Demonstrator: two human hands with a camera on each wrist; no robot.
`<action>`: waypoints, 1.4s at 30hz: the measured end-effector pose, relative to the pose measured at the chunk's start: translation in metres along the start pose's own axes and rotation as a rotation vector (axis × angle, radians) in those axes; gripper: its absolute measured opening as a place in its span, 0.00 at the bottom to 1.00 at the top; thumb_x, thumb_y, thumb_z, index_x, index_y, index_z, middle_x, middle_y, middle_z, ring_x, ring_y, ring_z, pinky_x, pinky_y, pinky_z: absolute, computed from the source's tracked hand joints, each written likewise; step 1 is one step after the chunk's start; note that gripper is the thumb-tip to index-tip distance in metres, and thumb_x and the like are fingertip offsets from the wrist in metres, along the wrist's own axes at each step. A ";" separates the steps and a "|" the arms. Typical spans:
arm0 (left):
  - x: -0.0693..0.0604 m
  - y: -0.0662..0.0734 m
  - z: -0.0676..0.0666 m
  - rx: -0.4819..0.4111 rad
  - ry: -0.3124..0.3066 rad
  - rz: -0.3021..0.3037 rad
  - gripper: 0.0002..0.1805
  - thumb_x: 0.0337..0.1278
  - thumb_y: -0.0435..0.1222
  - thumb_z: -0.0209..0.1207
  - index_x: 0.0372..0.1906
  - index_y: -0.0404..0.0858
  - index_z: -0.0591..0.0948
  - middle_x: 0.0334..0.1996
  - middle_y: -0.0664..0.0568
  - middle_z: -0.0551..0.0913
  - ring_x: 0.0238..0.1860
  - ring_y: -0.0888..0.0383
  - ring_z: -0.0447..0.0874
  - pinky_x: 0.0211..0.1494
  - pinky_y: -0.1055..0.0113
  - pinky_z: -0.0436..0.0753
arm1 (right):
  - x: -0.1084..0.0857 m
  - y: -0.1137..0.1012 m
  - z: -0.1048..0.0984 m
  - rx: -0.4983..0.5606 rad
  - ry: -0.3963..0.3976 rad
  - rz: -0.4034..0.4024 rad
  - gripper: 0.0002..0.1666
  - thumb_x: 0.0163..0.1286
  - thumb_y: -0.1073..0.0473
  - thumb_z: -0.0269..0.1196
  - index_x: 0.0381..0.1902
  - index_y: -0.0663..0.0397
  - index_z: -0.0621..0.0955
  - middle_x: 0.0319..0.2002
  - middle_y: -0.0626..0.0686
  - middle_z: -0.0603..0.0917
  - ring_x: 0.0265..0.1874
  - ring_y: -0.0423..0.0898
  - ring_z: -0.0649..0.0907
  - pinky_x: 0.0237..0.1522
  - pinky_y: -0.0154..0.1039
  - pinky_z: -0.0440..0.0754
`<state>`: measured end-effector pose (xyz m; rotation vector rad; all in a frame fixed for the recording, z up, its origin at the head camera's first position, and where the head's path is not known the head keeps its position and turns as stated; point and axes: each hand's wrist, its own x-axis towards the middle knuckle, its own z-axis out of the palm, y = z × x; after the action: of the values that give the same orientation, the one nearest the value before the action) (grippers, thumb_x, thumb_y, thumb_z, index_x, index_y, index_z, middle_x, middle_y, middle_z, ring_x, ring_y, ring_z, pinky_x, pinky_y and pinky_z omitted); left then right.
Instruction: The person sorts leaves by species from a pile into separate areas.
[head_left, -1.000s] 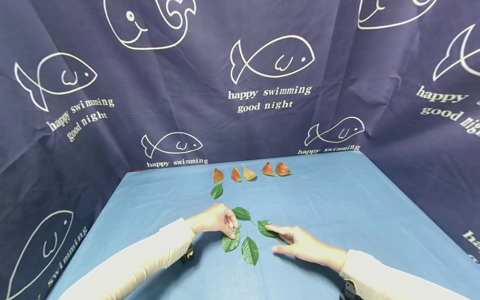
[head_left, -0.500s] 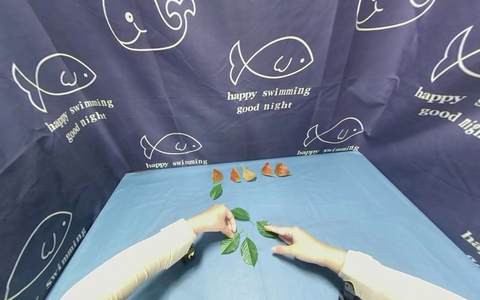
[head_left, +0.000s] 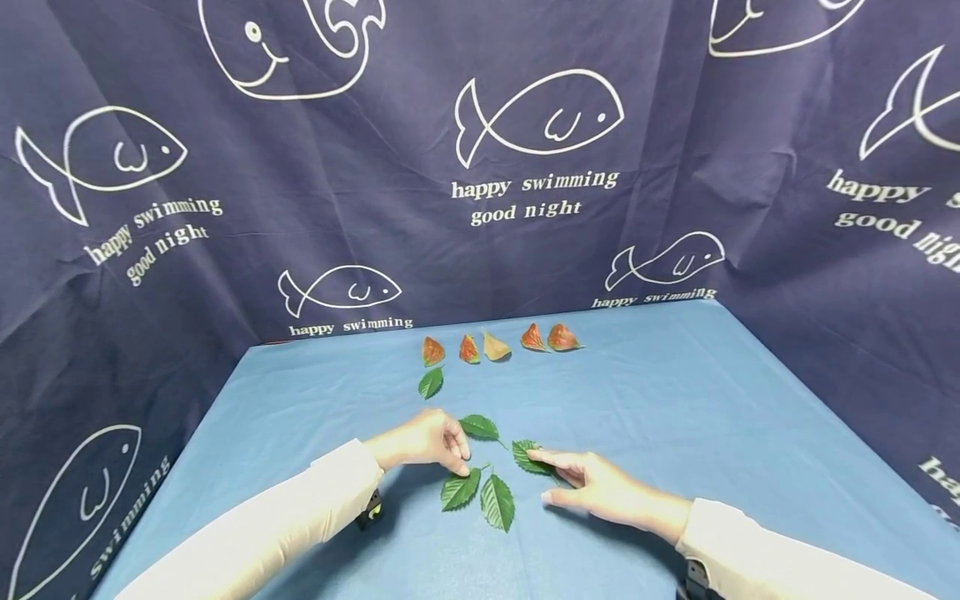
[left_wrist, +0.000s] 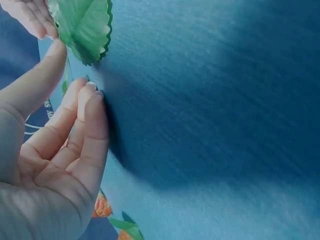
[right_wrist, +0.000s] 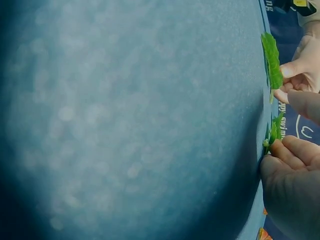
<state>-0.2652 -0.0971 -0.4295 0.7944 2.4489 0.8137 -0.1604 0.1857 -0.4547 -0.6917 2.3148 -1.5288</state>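
Four-part cluster aside, a green serrated leaf (head_left: 459,491) lies on the blue cloth by my left hand (head_left: 429,440). My left thumb tip reaches its upper edge; in the left wrist view the thumb and loosely bent fingers stand apart, with nothing between them. My right hand (head_left: 600,489) rests its extended fingertips on another green leaf (head_left: 527,456), partly covering it, while its thumb stays apart. Between the hands lies a third green leaf (head_left: 498,502). Beyond the left fingertips is one more green leaf (head_left: 478,427).
Farther back on the blue table (head_left: 645,392) lies a single green leaf (head_left: 431,382). Behind it runs a row of several red-orange leaves (head_left: 562,337) and a tan one (head_left: 496,347). A dark blue curtain (head_left: 435,242) with white fish drawings surrounds the table.
The leaf by my left hand has shifted slightly toward me, and more of it shows from under the thumb. My right hand stays on its leaf.
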 end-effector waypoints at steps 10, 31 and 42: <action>-0.013 0.004 0.004 0.087 0.028 0.072 0.16 0.29 0.33 0.79 0.27 0.40 0.83 0.25 0.54 0.82 0.28 0.63 0.76 0.32 0.73 0.79 | 0.000 -0.001 0.000 0.011 -0.001 0.020 0.36 0.67 0.57 0.64 0.69 0.63 0.68 0.70 0.67 0.64 0.71 0.63 0.60 0.69 0.45 0.64; -0.021 0.005 0.013 0.023 0.037 0.034 0.08 0.36 0.27 0.75 0.20 0.40 0.86 0.15 0.56 0.83 0.17 0.64 0.78 0.23 0.71 0.80 | 0.000 0.000 0.002 0.016 -0.007 0.037 0.36 0.67 0.57 0.65 0.69 0.63 0.67 0.71 0.67 0.64 0.72 0.62 0.60 0.69 0.49 0.61; -0.019 -0.001 0.012 0.006 0.039 0.030 0.07 0.38 0.29 0.74 0.20 0.42 0.87 0.17 0.57 0.84 0.18 0.64 0.79 0.25 0.71 0.80 | 0.002 0.001 0.002 -0.004 0.000 0.035 0.36 0.67 0.57 0.65 0.69 0.63 0.68 0.71 0.66 0.64 0.72 0.61 0.60 0.70 0.45 0.62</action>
<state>-0.2444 -0.1051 -0.4344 0.8266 2.4806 0.8409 -0.1619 0.1833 -0.4566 -0.6489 2.3182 -1.5099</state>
